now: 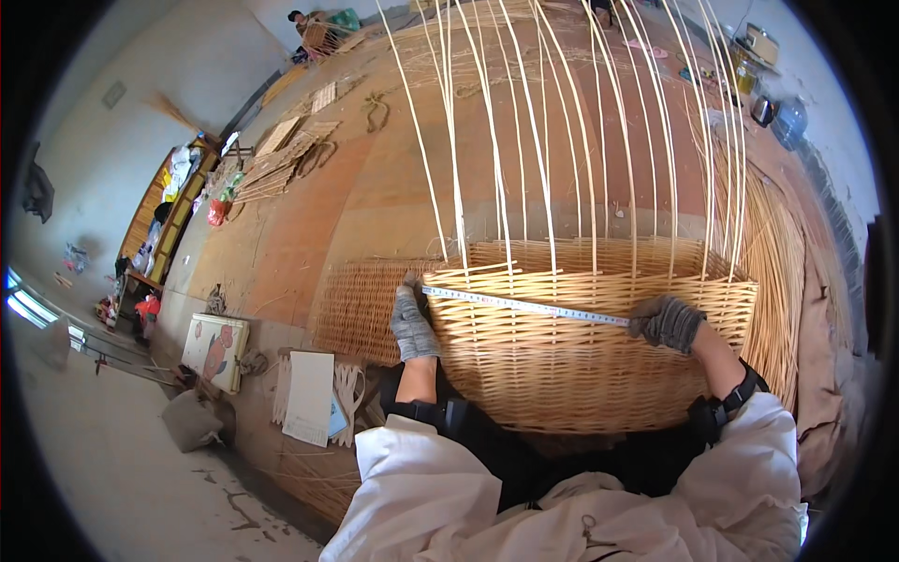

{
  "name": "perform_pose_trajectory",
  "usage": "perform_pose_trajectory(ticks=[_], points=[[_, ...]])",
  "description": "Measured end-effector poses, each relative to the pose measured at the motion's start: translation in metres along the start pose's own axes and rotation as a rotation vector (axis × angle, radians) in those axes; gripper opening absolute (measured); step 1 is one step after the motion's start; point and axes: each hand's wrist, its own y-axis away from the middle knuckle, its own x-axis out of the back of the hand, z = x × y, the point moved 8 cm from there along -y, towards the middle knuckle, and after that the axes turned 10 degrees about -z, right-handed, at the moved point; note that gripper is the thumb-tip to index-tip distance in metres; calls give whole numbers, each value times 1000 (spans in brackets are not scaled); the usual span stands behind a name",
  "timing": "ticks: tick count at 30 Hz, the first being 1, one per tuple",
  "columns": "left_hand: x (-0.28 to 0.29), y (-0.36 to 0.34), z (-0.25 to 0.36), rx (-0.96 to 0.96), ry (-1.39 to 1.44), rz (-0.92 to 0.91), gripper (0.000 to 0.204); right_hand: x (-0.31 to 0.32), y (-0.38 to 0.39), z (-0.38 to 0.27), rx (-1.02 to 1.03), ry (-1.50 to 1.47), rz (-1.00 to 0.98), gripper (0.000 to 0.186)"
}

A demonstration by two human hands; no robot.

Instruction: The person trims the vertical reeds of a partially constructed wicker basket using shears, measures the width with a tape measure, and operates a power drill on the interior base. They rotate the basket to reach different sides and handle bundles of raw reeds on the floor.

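Observation:
A large rectangular wicker basket (581,375) stands in front of me, with long pale upright canes (546,159) rising from its rim. Across its near wall, just under the top edge, a white tape measure (534,305) is stretched, sloping slightly down to the right. My left hand (414,323), in a grey knitted glove, is closed at the basket's left corner around the tape's end; its fingertips are partly hidden. Near the right part of the wall, my gloved right hand (667,323) is closed on the other end of the tape. Any tape case is hidden in that hand.
Behind my left hand lies a flat woven panel (361,309). A large bundle of loose canes (763,244) runs along the right. White paper sheets (309,395) and a decorated box (213,351) lie at left. Farther off are a wooden cabinet (161,215) and a person (314,33).

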Motion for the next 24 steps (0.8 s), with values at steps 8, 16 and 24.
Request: perform_pose_trajectory(ticks=[8,16,24], points=[[40,-33,0,-236,-823,-174,25,4,17,-55,44,510,267,22],[-3,-10,19,34,-490,147,31,-32,29,15,-82,895,-339,21],[-6,-16,23,-19,-567,167,33,91,162,40,13,441,146,22]])
